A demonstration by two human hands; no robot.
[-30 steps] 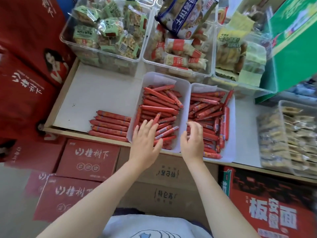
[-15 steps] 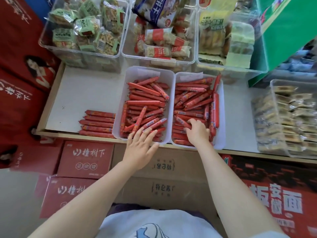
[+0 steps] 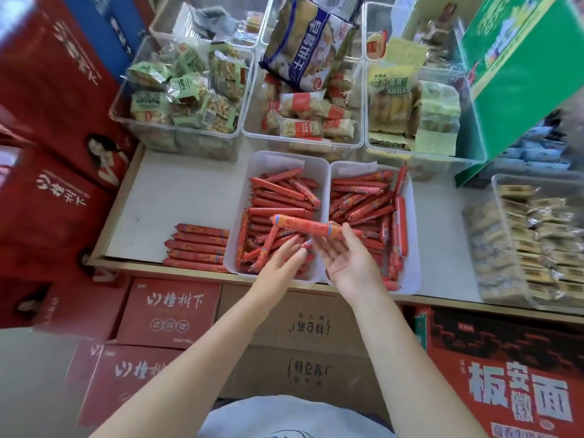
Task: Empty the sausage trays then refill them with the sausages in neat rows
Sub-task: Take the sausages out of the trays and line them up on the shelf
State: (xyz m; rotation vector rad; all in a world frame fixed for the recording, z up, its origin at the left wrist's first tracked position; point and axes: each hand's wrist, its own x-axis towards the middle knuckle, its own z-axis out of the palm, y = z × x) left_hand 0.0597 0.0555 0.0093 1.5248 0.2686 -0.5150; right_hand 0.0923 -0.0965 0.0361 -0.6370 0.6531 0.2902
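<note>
Two sausage trays, both full; one sausage lifted.
Right hand (image 3: 349, 259), palm up, pinches a sausage (image 3: 305, 225) above the left tray (image 3: 262, 172); left hand (image 3: 278, 260) reaches flat-fingered, blurred. Right tray (image 3: 414, 248) partly hidden by arm. Five loose sausages (image 3: 197, 246) lie left. Three snack bins (image 3: 243, 134) far.

blurred: left hand (image 3: 278, 263) fingertips | cut off: noodle box (image 3: 505, 384)

Two sausage trays (image 3: 319, 162), two hands (image 3: 350, 263)
</note>
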